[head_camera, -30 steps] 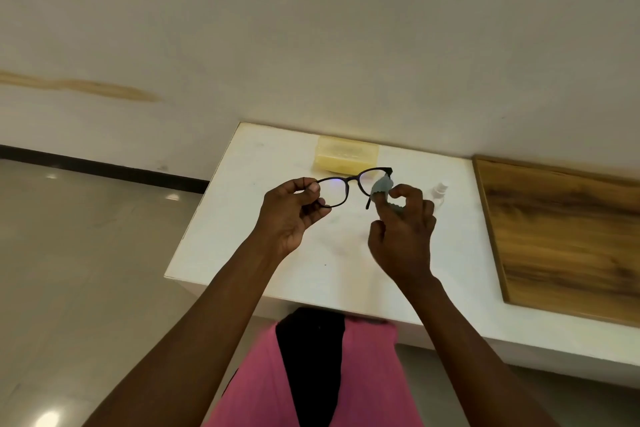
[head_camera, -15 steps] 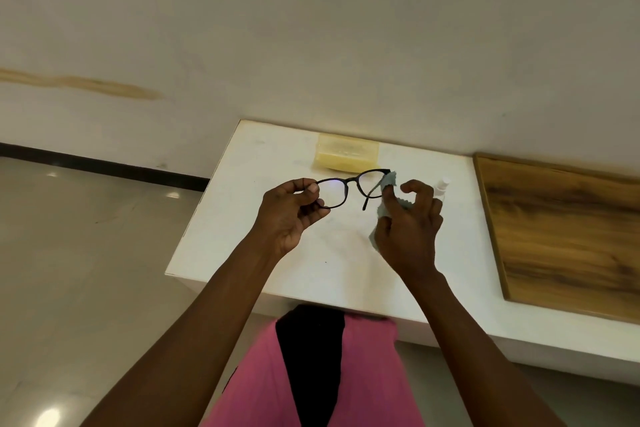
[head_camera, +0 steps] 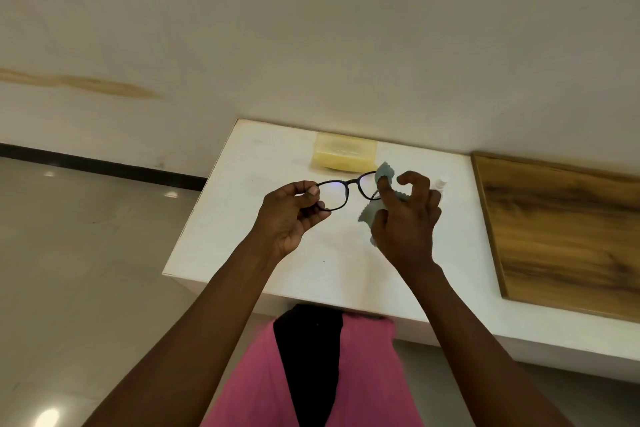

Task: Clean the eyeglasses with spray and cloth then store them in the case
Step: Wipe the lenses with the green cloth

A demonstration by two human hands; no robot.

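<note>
A white worktop (head_camera: pixel 249 218) stands against a pale wall (head_camera: pixel 311 28). The wall has a long yellow-brown stain (head_camera: pixel 86 83) on its left part. A dark strip (head_camera: pixel 97 165) runs along the bottom of the wall, where it meets the floor. The floor (head_camera: pixel 86 270) is shiny and grey-beige, with a few bright spots of light on it. On the right, a brown wooden board (head_camera: pixel 561 232) with wavy dark lines lies just beside the white top. At the bottom, close to the camera, there is pink cloth (head_camera: pixel 370 374) with a black part (head_camera: pixel 308 357) in the middle.
</note>
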